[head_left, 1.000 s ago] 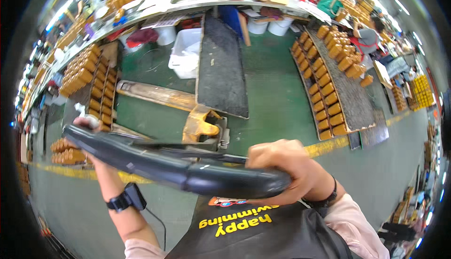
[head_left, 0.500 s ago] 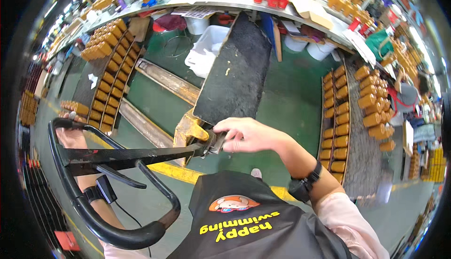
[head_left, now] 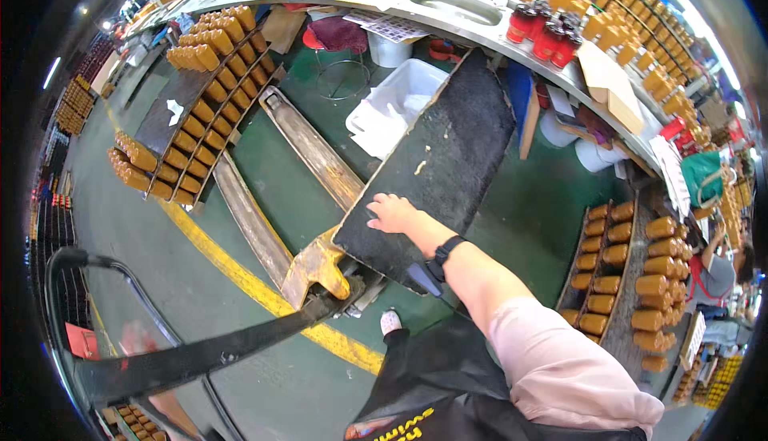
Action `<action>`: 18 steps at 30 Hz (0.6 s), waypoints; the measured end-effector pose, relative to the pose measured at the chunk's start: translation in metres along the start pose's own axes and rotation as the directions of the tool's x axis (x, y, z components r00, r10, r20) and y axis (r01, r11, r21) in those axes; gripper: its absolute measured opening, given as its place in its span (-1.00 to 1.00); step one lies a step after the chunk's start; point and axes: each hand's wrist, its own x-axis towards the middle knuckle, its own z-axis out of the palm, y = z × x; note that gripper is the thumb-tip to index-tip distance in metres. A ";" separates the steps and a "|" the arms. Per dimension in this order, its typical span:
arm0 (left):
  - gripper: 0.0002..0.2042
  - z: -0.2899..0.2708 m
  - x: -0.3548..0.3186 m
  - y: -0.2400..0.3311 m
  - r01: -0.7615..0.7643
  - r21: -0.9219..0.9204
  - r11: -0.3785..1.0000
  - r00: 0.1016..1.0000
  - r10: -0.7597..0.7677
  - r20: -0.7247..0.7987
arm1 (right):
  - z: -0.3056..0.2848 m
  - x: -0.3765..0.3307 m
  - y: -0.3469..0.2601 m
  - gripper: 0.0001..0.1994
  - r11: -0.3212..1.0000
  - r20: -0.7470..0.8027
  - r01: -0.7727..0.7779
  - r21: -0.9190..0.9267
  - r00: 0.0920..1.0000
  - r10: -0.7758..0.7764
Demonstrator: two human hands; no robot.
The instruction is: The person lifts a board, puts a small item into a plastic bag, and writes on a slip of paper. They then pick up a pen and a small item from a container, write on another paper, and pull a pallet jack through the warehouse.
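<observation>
My right hand (head_left: 394, 214) lies on the near part of a long black board (head_left: 448, 153), close to its left edge. Its fingers are spread and curl around nothing. The board leans from the yellow-painted head of a pallet truck (head_left: 316, 265) up toward the counter. My left hand (head_left: 140, 337) is smeared by motion beside the truck's black loop handle (head_left: 60, 305); its fingers cannot be made out. From that handle a dark shaft (head_left: 200, 357) runs to the yellow head. Two worn metal forks (head_left: 308, 145) stretch away over the floor.
Racks of brown jars stand on the left (head_left: 216, 105) and right (head_left: 604, 257). Ahead is a steel counter with a sink (head_left: 456, 5) and red jars (head_left: 544, 37). Beneath it are a white tub (head_left: 400, 101) and a stool (head_left: 340, 37). A yellow line (head_left: 216, 257) crosses the floor.
My right hand has moved from the joint at the truck's head up onto the black board. The handle has swung lower and farther left in view; my left hand has dropped with it.
</observation>
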 end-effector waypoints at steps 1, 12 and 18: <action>-0.38 -0.043 -0.039 -0.031 0.110 0.111 0.988 0.988 -0.096 -0.123 | 0.009 0.021 0.010 -0.51 0.996 -0.019 0.039 -0.074 0.999 -0.040; -0.52 -0.038 -0.510 -0.220 0.596 0.802 -0.037 0.152 -0.976 -0.158 | 0.090 0.168 0.116 -0.29 0.822 0.266 0.246 -0.514 0.957 -0.120; -0.45 0.031 -0.485 -0.274 0.446 0.878 -0.174 0.285 -0.902 -0.324 | 0.115 0.136 0.102 -0.71 0.800 0.001 0.466 -0.377 0.864 -0.503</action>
